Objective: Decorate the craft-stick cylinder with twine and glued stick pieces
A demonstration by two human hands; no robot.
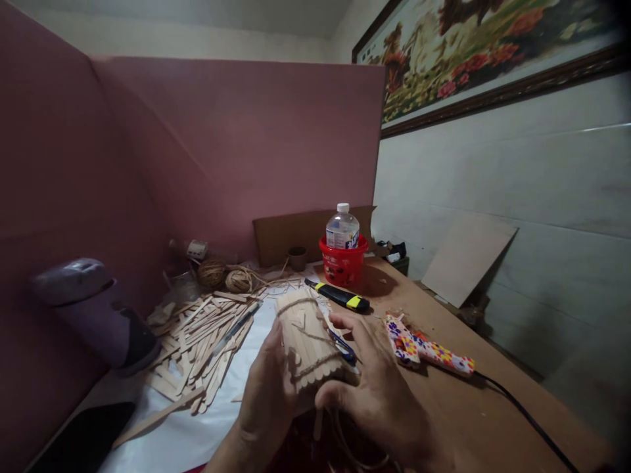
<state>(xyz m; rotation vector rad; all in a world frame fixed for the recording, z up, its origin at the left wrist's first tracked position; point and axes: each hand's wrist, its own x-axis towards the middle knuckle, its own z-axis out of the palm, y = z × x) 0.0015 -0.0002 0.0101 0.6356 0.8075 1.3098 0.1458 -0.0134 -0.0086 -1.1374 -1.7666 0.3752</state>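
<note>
My left hand (pixel 269 378) grips the left side of a small craft piece (pixel 308 335) made of popsicle sticks side by side, with twine tied across it near both ends. It is tilted, its scalloped stick ends towards me. My right hand (pixel 372 374) is at its right lower corner, thumb and index finger apart, the thumb close to the lower edge; its other fingers are hidden. Between that hand and the craft piece shows a dark blue handle (pixel 345 348), mostly covered. Loose twine (pixel 340 433) hangs below my hands.
Left lies a heap of popsicle sticks (pixel 197 348) with a pen (pixel 236 328). Behind are twine balls (pixel 240 280) and a red bucket (pixel 344 266) holding a bottle (pixel 342 230). A utility knife (pixel 338 295) and a corded, flower-patterned glue gun (pixel 428 348) lie right.
</note>
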